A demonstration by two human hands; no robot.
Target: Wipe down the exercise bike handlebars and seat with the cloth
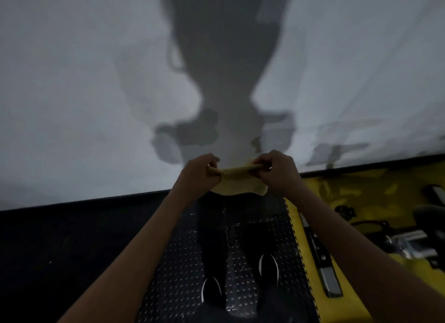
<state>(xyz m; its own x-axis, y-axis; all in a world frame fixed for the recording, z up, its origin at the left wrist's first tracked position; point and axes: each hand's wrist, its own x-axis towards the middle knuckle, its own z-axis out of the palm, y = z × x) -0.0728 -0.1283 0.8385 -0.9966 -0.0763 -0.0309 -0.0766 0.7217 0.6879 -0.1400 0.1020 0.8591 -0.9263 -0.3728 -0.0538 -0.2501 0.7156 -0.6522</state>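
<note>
Fig.: my left hand (201, 172) & right hand (277, 169) each pinch the cloth (237, 181), stretched taut. Risk: one grip slips, cloth drops w/ bike unwiped.

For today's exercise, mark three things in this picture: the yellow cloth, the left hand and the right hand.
yellow cloth (237, 185): head view, on the loose part hanging below the stretched top edge.
left hand (198, 172): head view, on the back of the hand.
right hand (277, 168): head view, on the back of the hand.

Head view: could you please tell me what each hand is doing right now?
Left hand: fingers grip one end of the soft yellow cloth.
Right hand: grips the other end.
</note>
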